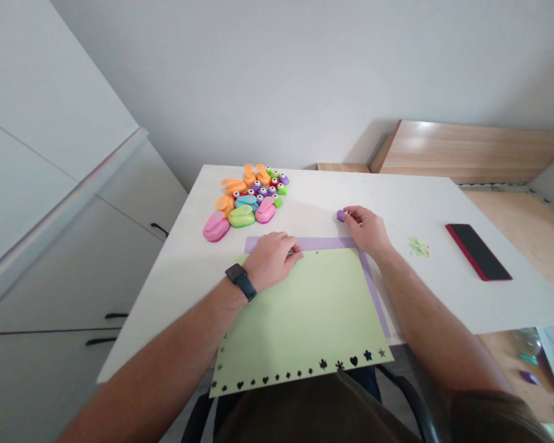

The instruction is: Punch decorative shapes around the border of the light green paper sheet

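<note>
One purple punch (340, 215) pinched by the right hand (365, 229), green paper (311, 307) touched by the half-curled left hand (272, 258), any grip there unclear.

No readable text, brand or number.
Too small to make out, from the centre of view: any print on the craft punches (246, 201) at ten o'clock or on the purple craft punch (340, 215) at three; likewise illegible, the smartwatch (235, 272) at seven.
</note>
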`<state>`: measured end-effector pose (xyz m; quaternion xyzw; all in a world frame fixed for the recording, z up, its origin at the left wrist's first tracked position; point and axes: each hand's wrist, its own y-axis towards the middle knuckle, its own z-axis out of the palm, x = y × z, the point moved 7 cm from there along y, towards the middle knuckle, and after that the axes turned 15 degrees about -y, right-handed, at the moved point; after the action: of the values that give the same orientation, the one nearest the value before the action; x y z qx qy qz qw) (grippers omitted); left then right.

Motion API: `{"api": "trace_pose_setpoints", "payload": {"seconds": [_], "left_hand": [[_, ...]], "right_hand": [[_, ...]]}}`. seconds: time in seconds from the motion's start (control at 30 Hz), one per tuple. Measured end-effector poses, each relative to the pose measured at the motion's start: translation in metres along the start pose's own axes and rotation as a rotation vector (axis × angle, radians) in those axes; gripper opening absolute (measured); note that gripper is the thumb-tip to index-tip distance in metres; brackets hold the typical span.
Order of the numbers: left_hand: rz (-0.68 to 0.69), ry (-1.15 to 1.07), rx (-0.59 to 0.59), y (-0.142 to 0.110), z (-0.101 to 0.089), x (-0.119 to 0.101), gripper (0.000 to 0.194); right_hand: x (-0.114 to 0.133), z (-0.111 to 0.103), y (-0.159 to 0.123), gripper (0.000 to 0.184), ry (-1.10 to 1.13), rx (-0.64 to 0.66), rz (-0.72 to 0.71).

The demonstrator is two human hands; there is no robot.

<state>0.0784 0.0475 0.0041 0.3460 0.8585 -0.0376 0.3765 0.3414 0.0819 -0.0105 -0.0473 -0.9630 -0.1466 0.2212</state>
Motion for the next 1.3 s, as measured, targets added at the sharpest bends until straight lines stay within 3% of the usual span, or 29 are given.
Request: {"api": "trace_pose_setpoints", "payload": {"seconds": [0.47,0.6,0.77,0.97,1.17,1.3], "left_hand": [[-0.04,0.011,0.005,-0.001,-0.001,0.003,0.016],[-0.04,0.004,-0.002,-0.001,-0.001,0.003,0.015],[-0.047,0.001,0.003,-0.001,-0.002,0.004,0.015],[-0.028,0.004,0.006,-0.001,-0.002,0.002,0.016],[-0.044,0.013,0.009,-0.002,-0.002,0.003,0.016],[-0.031,0.017,0.004,-0.002,-0.002,0.003,0.016]], "right_hand": [[0.009,-0.004,0.033,0.033,-0.347,0.003,-0.097],[-0.011,-0.012,0.054,0.035,-0.444,-0.004,-0.055],[-0.07,-0.028,0.084,0.039,-0.604,0.072,0.146],[-0.112,-0.049,0.092,0.039,-0.669,0.132,0.23],[-0.127,-0.055,0.087,0.043,-0.692,0.178,0.258],[-0.106,-0.058,0.083,0.055,-0.7,0.104,0.25]]}}
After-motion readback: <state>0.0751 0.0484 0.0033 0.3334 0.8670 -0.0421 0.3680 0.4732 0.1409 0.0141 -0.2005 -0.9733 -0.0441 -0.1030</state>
